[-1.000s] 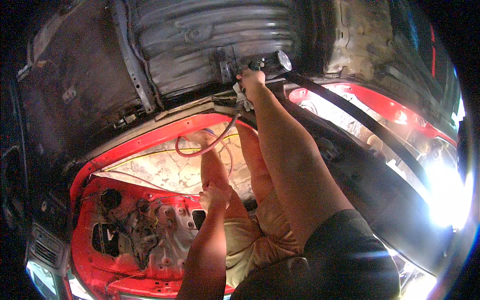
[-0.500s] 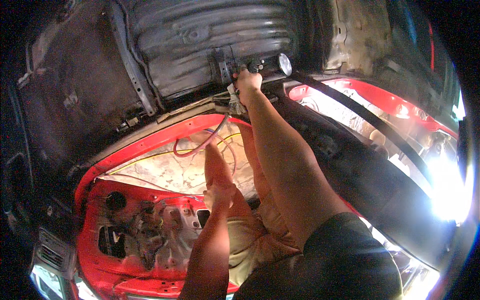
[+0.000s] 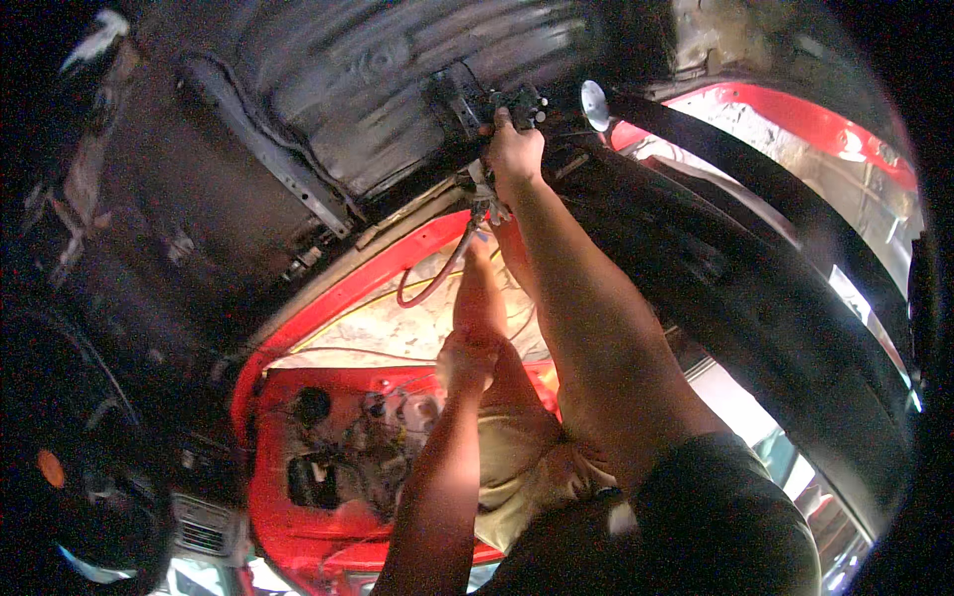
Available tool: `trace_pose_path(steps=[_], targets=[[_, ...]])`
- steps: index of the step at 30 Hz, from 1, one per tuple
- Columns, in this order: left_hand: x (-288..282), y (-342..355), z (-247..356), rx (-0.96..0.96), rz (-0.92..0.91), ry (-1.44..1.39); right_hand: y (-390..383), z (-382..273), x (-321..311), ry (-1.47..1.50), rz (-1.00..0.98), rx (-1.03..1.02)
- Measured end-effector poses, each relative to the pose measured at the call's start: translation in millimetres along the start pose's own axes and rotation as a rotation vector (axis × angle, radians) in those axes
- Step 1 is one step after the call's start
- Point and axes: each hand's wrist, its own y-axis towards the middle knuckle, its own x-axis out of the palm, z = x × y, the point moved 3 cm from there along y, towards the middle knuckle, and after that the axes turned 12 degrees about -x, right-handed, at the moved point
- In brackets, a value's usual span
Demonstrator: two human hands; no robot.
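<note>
My right hand reaches out and grips what looks like a dark spray gun with pale round knobs. From below its handle a brownish-red hose hangs in a loop, with pale crumpled material around the joint. The gun is held near a bracket on the dark ribbed floor pan of a car. My left hand rests on my bare left leg, its fingers seemingly curled round it; motion smears them. The gun's nozzle cannot be made out.
A red door with a stripped inner panel stands open at lower left. A steering wheel and an air vent lie further left. At right a round silver disc sits at the end of a black strip. Bright light enters there.
The view has turned, shifting the door and hose rightward and bringing the steering wheel in. More of the spray gun shows above my right hand. My left hand stays on my leg.
</note>
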Motion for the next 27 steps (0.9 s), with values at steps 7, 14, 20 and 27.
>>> trace_pose_path(steps=[7,14,20,27], targets=[[-82.2,-19.8,8.4,0.102,0.089,-0.048,0.7,15.8,11.5,0.033,0.219,0.078],[-93.5,-41.6,2.2,0.438,0.36,-0.101,2.8,16.3,18.8,-0.027,0.192,0.034],[-80.0,-25.8,32.9,0.132,0.064,0.152,10.0,16.3,13.3,0.04,0.167,0.044],[-76.7,-14.9,27.2,0.275,0.031,0.256,27.3,14.2,13.8,-0.178,0.078,-0.152]])
